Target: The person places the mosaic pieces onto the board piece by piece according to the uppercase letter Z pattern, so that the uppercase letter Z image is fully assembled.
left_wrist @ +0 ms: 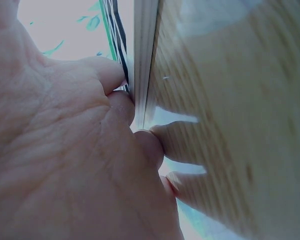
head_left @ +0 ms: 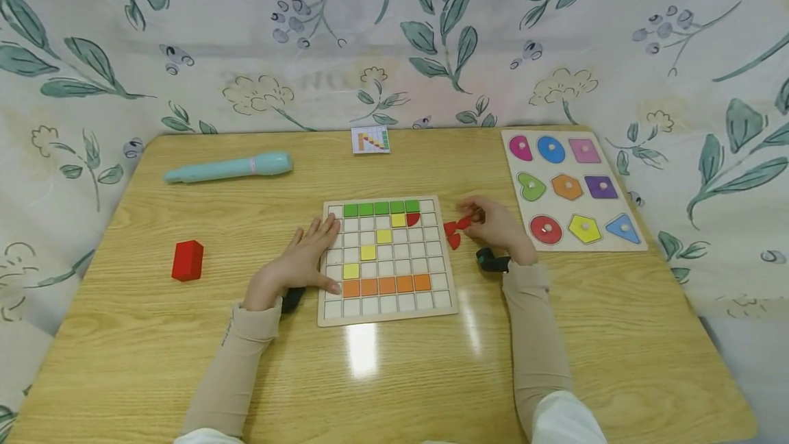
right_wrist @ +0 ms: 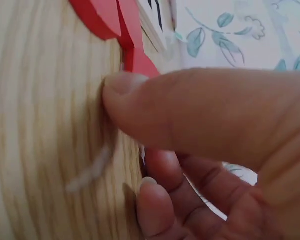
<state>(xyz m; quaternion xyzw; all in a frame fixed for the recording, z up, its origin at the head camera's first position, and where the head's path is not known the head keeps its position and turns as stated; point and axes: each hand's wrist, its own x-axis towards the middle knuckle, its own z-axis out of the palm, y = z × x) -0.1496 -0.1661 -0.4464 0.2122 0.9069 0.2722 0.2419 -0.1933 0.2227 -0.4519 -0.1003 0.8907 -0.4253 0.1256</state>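
Note:
A square grid board point(head_left: 387, 316) lies on the table, with a green row at the top, an orange row low down and a yellow diagonal between. One red quarter-round tile point(head_left: 413, 219) sits near its upper right. My left hand point(head_left: 294, 267) rests with fingers spread along the board's left edge; in the left wrist view, fingertips point(left_wrist: 149, 147) touch the board's side point(left_wrist: 144, 60). Right of the board, my right hand point(head_left: 493, 226) pinches a red piece point(head_left: 464, 223) between thumb and finger. Loose red pieces point(head_left: 454, 242) lie beside it; the thumb point(right_wrist: 127, 92) hides part of the pinched one.
At the back stands a small pattern card point(head_left: 370, 140). A knobbed shape puzzle point(head_left: 573, 218) lies to the right of my right hand. Off to the left are a teal pen-shaped object point(head_left: 229, 168) and a red block point(head_left: 188, 260). Floral cloth point(head_left: 370, 33) borders the table.

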